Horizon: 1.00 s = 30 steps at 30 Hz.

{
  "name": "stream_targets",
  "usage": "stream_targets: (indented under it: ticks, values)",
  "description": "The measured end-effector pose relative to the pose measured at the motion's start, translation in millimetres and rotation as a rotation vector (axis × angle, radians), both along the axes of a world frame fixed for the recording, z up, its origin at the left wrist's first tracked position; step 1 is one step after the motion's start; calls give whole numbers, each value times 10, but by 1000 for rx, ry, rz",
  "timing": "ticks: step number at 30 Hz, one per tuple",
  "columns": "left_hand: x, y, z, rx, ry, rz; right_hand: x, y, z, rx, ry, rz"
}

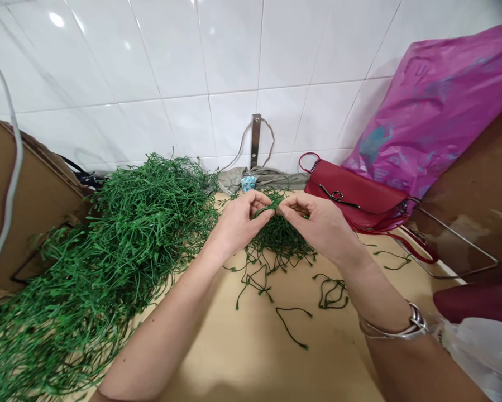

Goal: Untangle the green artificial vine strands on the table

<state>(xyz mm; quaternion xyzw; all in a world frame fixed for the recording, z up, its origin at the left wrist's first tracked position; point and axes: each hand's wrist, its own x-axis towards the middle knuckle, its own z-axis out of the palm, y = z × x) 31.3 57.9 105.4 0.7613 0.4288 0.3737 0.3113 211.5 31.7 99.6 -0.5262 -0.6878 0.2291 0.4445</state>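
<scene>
Forearms converge, hands pinching green cords; pink bag's print is illegible.

Bare L hand & forearm, R hand ditto w/ shiny silver-col. multi-band bracelet nr wrist

A: What type of site was this?

B: An indoor workstation, probably a small workshop; a home could not be ruled out.

A: Which features indicated it?

B: Cords were heaped in bulk on a table against a tiled wall. A carton stood at the left. A handbag shared the table with the cords.
</scene>
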Motion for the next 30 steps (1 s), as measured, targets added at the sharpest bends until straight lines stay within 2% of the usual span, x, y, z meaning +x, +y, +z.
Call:
stream_targets:
  ticks: [4,11,18,22,28,30]
  values:
    - [3,-7,1,34,91,21,-26,-24,1,51,-96,-24]
    - [8,14,-47,186,76,51,-84,-26,-39,54,-117,-51]
    - [19,2,-36,121,205,30,-86,0,-70,192,-340,-87]
    - [6,0,-22,130,213,42,-98,-12,-45,83,-251,-33]
    - [-17,11,-12,181,165,33,-134,-8,-82,-165,98,136]
    - [-19,0,0,176,179,34,-125,1,-93,-160,55,109]
